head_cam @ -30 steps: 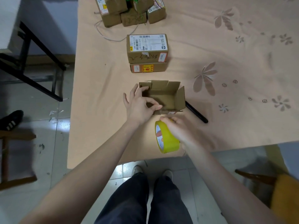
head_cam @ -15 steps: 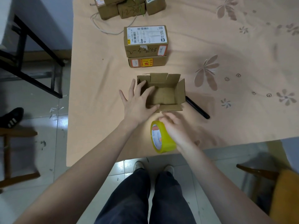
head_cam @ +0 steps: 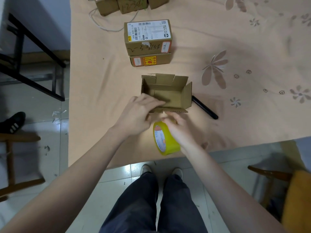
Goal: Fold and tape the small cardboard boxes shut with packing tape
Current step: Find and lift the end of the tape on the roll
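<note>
Cardboard box (head_cam: 168,91) steadied by left hand (head_cam: 139,113), fingers straight on the near flap; right hand (head_cam: 178,130) curled round yellow tape roll (head_cam: 165,140), ready to tape.

Two bare forearms reaching forward from the bottom corners, converging toward the middle. Left hand (head_cam: 138,113) palm down, wrist nearly straight, fingers extended together and pointing right, fingertips blurred, lying over the near left corner of the open box (head_cam: 170,91). Right hand (head_cam: 178,128) lower and just to the right, back of the hand up, fingers loosely bent and spread toward the box's near edge, draped over the top of the yellow tape roll (head_cam: 165,140); grip on the roll not clear enough to call. Both hands close together, nearly touching. Below, two legs in dark trousers, light shoes side by side on the floor.
</note>
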`<action>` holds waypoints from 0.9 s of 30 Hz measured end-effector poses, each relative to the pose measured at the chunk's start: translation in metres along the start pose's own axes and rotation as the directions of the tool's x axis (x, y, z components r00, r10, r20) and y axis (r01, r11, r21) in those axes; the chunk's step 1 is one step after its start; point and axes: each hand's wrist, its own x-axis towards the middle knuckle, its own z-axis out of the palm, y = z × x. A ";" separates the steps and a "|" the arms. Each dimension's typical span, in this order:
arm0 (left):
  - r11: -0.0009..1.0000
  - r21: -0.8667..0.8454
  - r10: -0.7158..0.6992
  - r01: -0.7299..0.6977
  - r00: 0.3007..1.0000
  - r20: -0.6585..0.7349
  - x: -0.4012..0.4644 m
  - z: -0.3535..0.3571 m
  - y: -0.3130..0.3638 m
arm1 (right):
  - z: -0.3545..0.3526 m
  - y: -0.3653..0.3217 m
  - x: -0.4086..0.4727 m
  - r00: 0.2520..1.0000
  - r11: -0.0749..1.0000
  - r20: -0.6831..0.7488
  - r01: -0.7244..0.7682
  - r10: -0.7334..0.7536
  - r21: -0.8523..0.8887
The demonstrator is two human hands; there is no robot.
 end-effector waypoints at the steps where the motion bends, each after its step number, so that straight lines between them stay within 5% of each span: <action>1: 0.997 0.064 0.032 -0.037 0.996 0.080 -0.001 0.002 -0.001 | 0.000 0.000 0.000 1.000 1.000 0.003 0.006 -0.006 0.000; 18: 0.983 0.119 -0.144 0.137 0.988 0.053 0.021 0.010 0.012 | -0.004 -0.011 0.010 0.997 0.996 -0.060 0.046 -0.051 -0.081; 27: 0.983 -0.020 -0.164 0.180 0.931 0.326 0.025 0.002 0.009 | 0.004 -0.007 0.014 0.979 0.989 -0.190 0.048 -0.074 -0.141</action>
